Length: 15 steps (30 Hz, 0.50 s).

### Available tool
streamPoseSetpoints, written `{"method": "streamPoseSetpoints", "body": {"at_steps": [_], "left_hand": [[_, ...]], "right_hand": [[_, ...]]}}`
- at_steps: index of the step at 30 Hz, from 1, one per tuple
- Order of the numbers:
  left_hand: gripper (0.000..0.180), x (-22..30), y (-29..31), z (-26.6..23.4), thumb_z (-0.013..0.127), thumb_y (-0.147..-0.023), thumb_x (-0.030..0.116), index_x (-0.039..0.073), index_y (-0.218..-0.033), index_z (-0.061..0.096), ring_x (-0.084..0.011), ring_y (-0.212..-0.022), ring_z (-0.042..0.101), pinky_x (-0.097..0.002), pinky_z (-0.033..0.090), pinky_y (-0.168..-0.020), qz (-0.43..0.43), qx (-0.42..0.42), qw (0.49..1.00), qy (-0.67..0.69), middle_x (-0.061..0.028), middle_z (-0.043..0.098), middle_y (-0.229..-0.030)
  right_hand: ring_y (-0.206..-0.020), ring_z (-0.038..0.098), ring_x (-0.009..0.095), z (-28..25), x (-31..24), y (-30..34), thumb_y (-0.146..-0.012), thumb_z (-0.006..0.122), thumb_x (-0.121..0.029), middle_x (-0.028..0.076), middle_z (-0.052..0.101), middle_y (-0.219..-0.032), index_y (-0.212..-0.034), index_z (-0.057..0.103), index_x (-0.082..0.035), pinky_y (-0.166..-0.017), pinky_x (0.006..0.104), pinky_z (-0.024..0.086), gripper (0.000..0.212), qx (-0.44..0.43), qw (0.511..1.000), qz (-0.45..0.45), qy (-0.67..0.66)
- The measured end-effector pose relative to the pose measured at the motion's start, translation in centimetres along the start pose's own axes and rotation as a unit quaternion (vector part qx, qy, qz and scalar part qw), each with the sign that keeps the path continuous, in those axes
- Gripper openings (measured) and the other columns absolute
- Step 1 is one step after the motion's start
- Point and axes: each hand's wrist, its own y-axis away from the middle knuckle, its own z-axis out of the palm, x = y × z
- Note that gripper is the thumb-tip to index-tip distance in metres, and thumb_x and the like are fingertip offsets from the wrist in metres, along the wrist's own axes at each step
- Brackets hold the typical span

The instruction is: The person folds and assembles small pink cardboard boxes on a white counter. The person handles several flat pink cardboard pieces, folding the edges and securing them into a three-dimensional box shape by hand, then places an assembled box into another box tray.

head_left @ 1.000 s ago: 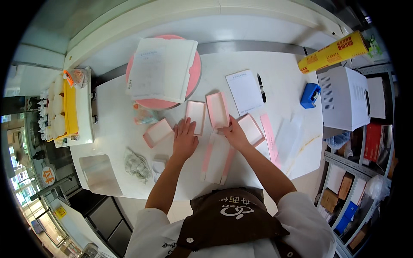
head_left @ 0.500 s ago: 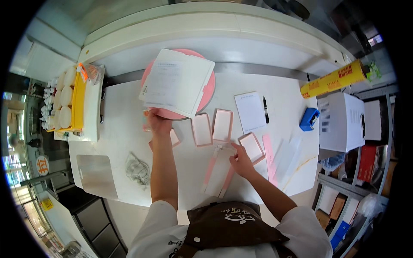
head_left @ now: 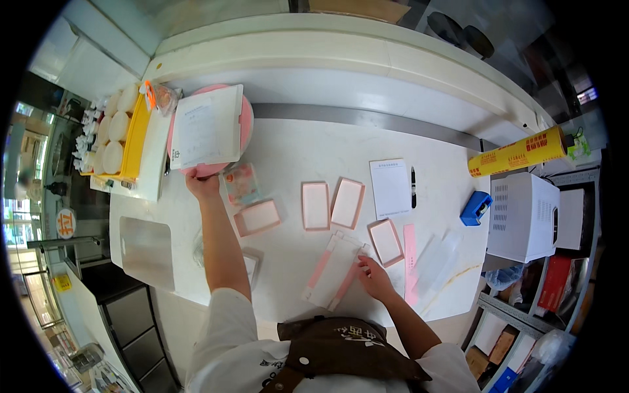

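Observation:
My left hand [head_left: 202, 185], at the far left of the table, is closed on the near edge of a round pink tray [head_left: 246, 128]. On the tray lie a flat white folder-like board [head_left: 227, 116] and a printed paper sheet [head_left: 196, 134]. Whether the tray rests on the table or is lifted, I cannot tell. My right hand [head_left: 376, 278] has curled fingers at the right edge of a flat pink-and-white cardboard box blank [head_left: 335, 270]. Around the blank sit several shallow pink box trays, among them one [head_left: 386, 242] just beyond my right hand and another [head_left: 316, 206] further off.
A patterned packet [head_left: 242, 184] lies near my left hand. Towards the right are a notepad [head_left: 390, 190], a black pen [head_left: 413, 187], a blue tape dispenser [head_left: 476, 208], a pink strip [head_left: 410, 262] and a yellow film roll [head_left: 517, 152]. A yellow crate of white-lidded tubs [head_left: 134, 141] borders the left.
My left hand has moved the round tray, with the board and paper on it, to the left, uncovering the patterned packet. My right hand stays by the box blank, slightly nearer to me.

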Motion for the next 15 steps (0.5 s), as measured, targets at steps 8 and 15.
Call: {"method": "streamPoseSetpoints", "body": {"at_steps": [8,15], "left_hand": [[0.037,1.2,2.8,-4.6,0.054,-0.096,0.032,0.011,-0.125,0.058,-0.0278,-0.113,0.061,-0.0489,0.044,-0.106,-0.077,-0.026,0.996,-0.045,-0.009,0.065,-0.121],[0.029,-1.4,18.3,-8.6,0.059,-0.093,0.011,0.006,-0.12,0.067,-0.0251,-0.116,0.062,-0.04,0.048,-0.1,0.209,-0.216,0.621,-0.723,-0.0088,0.07,-0.116]], "right_hand": [[-0.09,0.067,0.031,-4.2,0.8,-0.6,-0.09,0.067,-0.013,0.014,0.067,-0.107,-0.112,0.063,-0.002,-0.079,0.0432,0.055,0.026,0.2,0.931,-0.134,0.274],[-0.082,0.068,0.036,-2.9,3.6,-5.2,-0.089,0.067,-0.022,0.014,0.069,-0.088,-0.103,0.063,-0.007,-0.071,0.0488,0.053,0.021,0.159,0.916,-0.098,0.356]]}}
